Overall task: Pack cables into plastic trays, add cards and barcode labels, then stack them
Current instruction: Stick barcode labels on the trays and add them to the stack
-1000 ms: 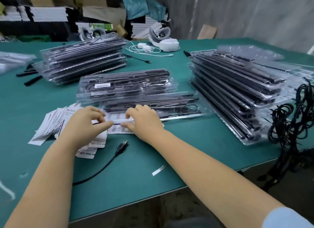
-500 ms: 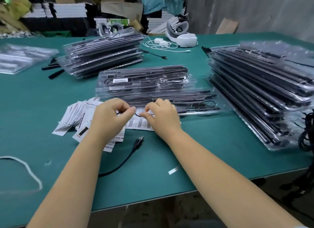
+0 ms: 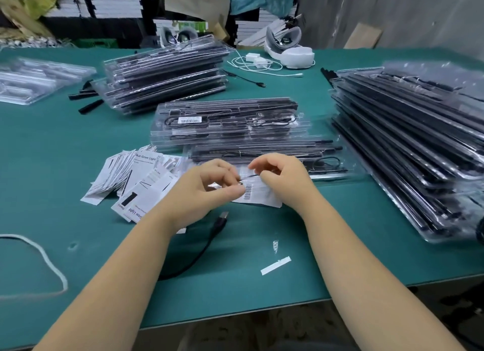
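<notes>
Both hands meet over the label sheet [image 3: 258, 193] on the tabletop [image 3: 340, 219], before the open tray [image 3: 267, 162]. Left hand [image 3: 207, 191] and right hand [image 3: 281, 178] each keep a narrow grip, pinching a label: thin, limp, sticky, so best peeled from a corner

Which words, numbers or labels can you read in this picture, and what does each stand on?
"...kar Grow Light": on a card in the fanned pile; its first letters are hidden.
"...row Light": on the nearest card, partly covered.
Barcode sheet under the hands: digits too small.
Label on the top tray: blurred.
</notes>
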{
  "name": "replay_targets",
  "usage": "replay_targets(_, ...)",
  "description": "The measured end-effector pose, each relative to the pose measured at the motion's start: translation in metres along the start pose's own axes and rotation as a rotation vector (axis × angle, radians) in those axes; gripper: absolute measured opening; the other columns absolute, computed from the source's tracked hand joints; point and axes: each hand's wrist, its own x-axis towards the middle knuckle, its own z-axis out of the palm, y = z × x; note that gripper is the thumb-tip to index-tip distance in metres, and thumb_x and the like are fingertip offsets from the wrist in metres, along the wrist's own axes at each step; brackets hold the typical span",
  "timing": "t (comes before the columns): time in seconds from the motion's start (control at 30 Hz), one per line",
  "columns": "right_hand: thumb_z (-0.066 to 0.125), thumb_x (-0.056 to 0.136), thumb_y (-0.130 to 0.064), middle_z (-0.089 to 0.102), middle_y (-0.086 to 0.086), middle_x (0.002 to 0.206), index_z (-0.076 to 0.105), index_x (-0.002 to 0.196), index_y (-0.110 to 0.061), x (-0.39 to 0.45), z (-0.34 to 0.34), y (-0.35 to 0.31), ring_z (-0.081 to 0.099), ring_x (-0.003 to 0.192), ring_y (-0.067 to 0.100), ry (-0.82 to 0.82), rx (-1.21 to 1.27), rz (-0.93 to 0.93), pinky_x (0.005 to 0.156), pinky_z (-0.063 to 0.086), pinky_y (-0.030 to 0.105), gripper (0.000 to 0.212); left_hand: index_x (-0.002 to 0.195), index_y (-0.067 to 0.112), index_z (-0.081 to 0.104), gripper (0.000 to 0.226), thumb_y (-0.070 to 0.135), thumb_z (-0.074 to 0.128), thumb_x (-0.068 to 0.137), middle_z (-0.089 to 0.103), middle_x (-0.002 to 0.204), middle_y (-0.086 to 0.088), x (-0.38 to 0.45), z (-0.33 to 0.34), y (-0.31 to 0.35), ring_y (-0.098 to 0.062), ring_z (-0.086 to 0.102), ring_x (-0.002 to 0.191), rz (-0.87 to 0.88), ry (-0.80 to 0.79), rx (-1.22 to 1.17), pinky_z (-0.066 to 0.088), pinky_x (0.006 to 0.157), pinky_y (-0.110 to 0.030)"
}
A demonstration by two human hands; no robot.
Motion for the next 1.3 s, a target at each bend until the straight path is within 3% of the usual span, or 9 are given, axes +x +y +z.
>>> replay_targets(0.13,0.049,0.076,0.007,0.062,-0.011,0.085,0.065,0.078,-0.032,0.008,0.001,0.007,0.054,0.073,-0.004,-0.102,-0.084,0.022,0.067,0.043,0.01,0.042,0.065,0.032,0.066,0.012,0.042,0.068,0.071,0.053,0.084,0.013,0.0,0.013,0.006,-0.013,0.051,0.075,0.034,-0.04,0.02,0.042,0.069,-0.024)
replay_targets(0.27,0.043,0.073,0.016,0.064,-0.009,0.079,0.066,0.076,-0.028,0.014,-0.003,0.014,0.056,0.065,-0.009,0.088,0.205,0.106,0.063,0.046,0.01,0.049,0.07,0.04,0.06,0.021,0.028,0.072,0.08,0.058,0.088,0.007,0.002,0.039,0.009,-0.01,0.058,0.08,0.138,-0.116,0.211,0.048,0.077,-0.029)
replay_targets(0.37,0.039,0.075,0.016,0.065,-0.008,0.07,0.066,0.072,-0.02,0.018,-0.004,0.018,0.057,0.067,0.001,0.236,0.461,0.172,0.064,0.045,0.015,0.045,0.075,0.028,0.063,0.011,0.025,0.069,0.084,0.06,0.091,0.003,0.004,0.051,0.011,-0.011,0.059,0.087,0.247,-0.133,0.29,0.047,0.084,-0.031)
replay_targets(0.57,0.033,0.083,0.016,0.066,-0.003,0.062,0.062,0.074,-0.008,0.023,-0.01,0.023,0.059,0.063,0.009,0.342,0.994,0.217,0.063,0.048,0.018,0.038,0.084,0.007,0.065,0.015,0.021,0.064,0.089,0.055,0.093,-0.005,0.004,0.068,0.008,-0.021,0.054,0.084,0.38,-0.289,0.452,0.045,0.078,-0.038)
replay_targets(0.8,0.034,0.083,0.013,0.066,0.002,0.067,0.062,0.072,-0.005,0.026,-0.01,0.022,0.059,0.066,0.013,0.306,0.922,0.27,0.062,0.05,0.02,0.035,0.082,0.004,0.06,0.024,0.025,0.057,0.092,0.058,0.08,-0.006,0.006,0.072,0.009,-0.023,0.052,0.073,0.556,-0.19,0.611,0.046,0.065,-0.038)
replay_targets(0.93,0.034,0.082,0.013,0.066,0.007,0.079,0.065,0.076,-0.005,0.033,-0.018,0.019,0.061,0.078,0.015,0.153,0.729,0.341,0.066,0.051,0.019,0.036,0.078,0.022,0.058,0.019,0.038,0.052,0.087,0.052,0.068,0.015,0.009,0.061,0.016,-0.002,0.048,0.063,0.375,0.019,0.364,0.042,0.059,-0.022)
replay_targets(1.1,0.043,0.082,0.006,0.069,0.008,0.1,0.073,0.082,-0.011,0.022,-0.021,0.029,0.06,0.103,0.019,-0.101,0.557,0.134,0.096,0.045,0.029,0.034,0.075,0.025,0.063,0.018,0.026,0.057,0.091,0.062,0.075,0.012,0.043,0.037,0.028,-0.003,0.058,0.068,0.05,0.24,-0.08,0.055,0.062,-0.022)
replay_targets(1.2,0.057,0.085,-0.014,0.073,-0.003,0.096,0.076,0.079,-0.022,0.015,-0.023,0.032,0.064,0.099,0.011,-0.1,0.541,0.081,0.091,0.046,0.025,0.022,0.076,0.021,0.063,0.026,0.028,0.049,0.098,0.064,0.081,0.008,0.065,0.036,0.027,-0.009,0.059,0.075,-0.14,0.317,-0.174,0.052,0.063,-0.023)
replay_targets(1.3,0.06,0.09,-0.009,0.071,-0.009,0.093,0.07,0.093,-0.025,0.012,-0.023,0.035,0.065,0.088,0.006,-0.102,0.519,0.053,0.081,0.049,0.02,0.019,0.076,0.021,0.061,0.028,0.03,0.046,0.098,0.064,0.085,0.004,0.071,0.04,0.018,-0.011,0.058,0.067,-0.195,0.297,-0.345,0.047,0.06,-0.025)
